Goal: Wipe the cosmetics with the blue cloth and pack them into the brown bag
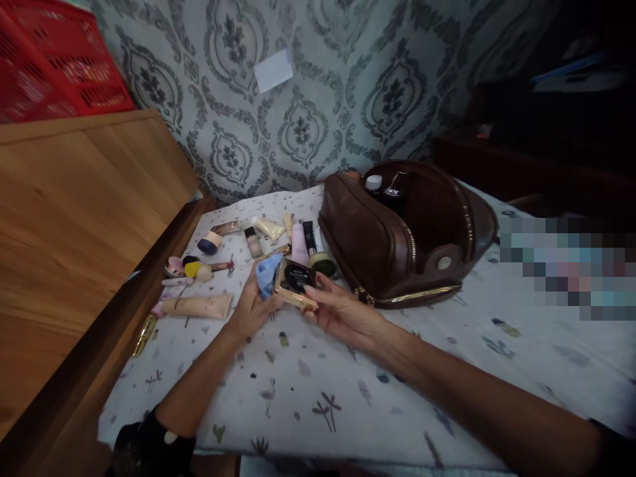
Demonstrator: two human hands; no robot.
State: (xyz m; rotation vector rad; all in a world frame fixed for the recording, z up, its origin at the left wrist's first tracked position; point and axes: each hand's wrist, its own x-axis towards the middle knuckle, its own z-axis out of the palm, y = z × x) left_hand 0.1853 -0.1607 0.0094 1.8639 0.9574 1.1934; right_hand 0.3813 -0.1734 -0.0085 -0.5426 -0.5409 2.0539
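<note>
In front of me, my right hand (342,308) grips a gold-edged powder compact (297,277) with a dark round centre, thumb on its face. My left hand (253,301) is closed around a light blue cloth (268,273), which presses against the compact's left side. Just beyond the hands lie a pink tube (299,242), a black tube (309,236) and a round green jar (322,264). To the right stands a brown leather cosmetic bag (362,228), unzipped, with a white-capped bottle (373,183) and a silver-topped bottle (397,184) inside.
On the left of the patterned cloth (298,424) lie a beige tube (199,305), a gold tube (144,335), a navy-and-beige jar (209,242), a foundation bottle (253,243) and small sponges (203,272). A wooden panel (84,212) with a red basket (54,59) rises at the left.
</note>
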